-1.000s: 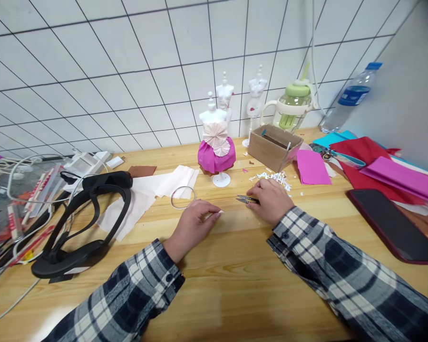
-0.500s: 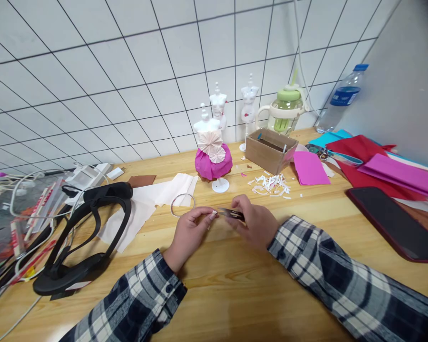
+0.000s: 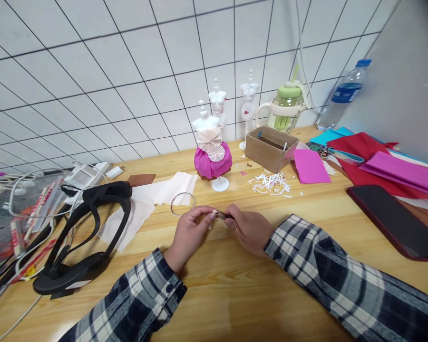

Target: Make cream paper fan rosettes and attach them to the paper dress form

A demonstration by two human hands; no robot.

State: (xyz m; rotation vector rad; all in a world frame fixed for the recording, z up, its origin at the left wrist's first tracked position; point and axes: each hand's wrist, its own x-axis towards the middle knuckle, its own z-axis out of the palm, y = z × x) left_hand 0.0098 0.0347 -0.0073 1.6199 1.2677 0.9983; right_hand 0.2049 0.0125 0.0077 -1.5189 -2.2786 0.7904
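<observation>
Between the thumb and forefinger of my left hand point(image 3: 193, 229) is a small piece of pale paper point(image 3: 214, 213). My right hand point(image 3: 248, 228) is closed round dark thread snips point(image 3: 222, 215), whose blades point left and meet the paper at my left fingertips. Just behind my left hand lies a thin ring-shaped bangle point(image 3: 171, 209). Farther back stands a small white dress form point(image 3: 206, 124) in a bright pink skirt point(image 3: 204, 164) with pale pleated paper fans point(image 3: 209, 139) on its front.
Paper scraps point(image 3: 271, 184) lie before a cardboard box point(image 3: 262, 154). Two more mini dress forms point(image 3: 249, 95), a green-lidded cup point(image 3: 287, 107) and a water bottle point(image 3: 344, 97) stand at the back. A phone point(image 3: 399, 223) is right; a black headset frame point(image 3: 89, 237), pale paper sheets point(image 3: 139, 209) and cables are left.
My right hand has moved slightly left and its fingers have closed, bringing the snips together against the paper. My left hand has stayed nearly still.
</observation>
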